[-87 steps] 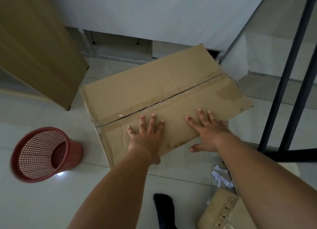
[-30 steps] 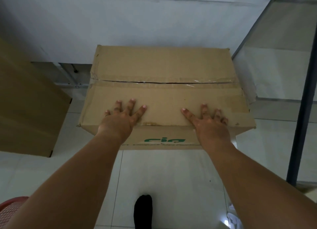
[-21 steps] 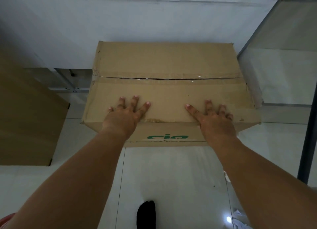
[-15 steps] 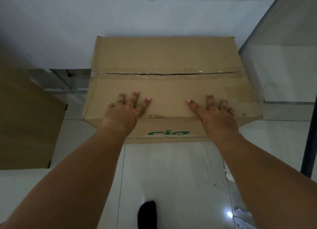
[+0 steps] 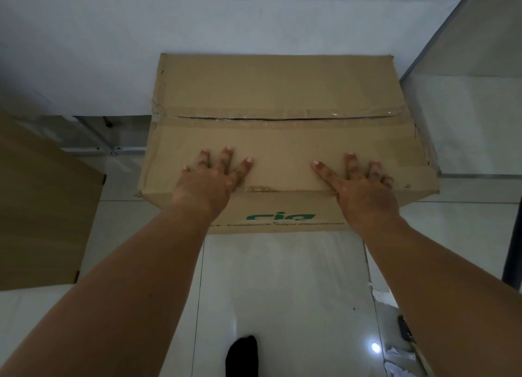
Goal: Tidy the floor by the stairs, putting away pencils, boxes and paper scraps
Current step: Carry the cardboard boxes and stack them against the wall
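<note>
One wide-angle camera, worn on the head, is looking forward and steeply down along both forearms, which are entering from the bottom corners and converging toward mid-frame. It is sitting close (about arm's reach): the left hand [image 5: 209,178] and right hand [image 5: 364,193] are lying just below the centre of the picture. The cardboard box [image 5: 276,94] is filling the middle beyond their fingertips, and the white wall [image 5: 197,23] is taking the top edge past it. On the near side of the hands, the tiled floor [image 5: 282,277] is running down to a dark-socked foot [image 5: 242,354] at the bottom edge, almost directly beneath the lens.
</note>
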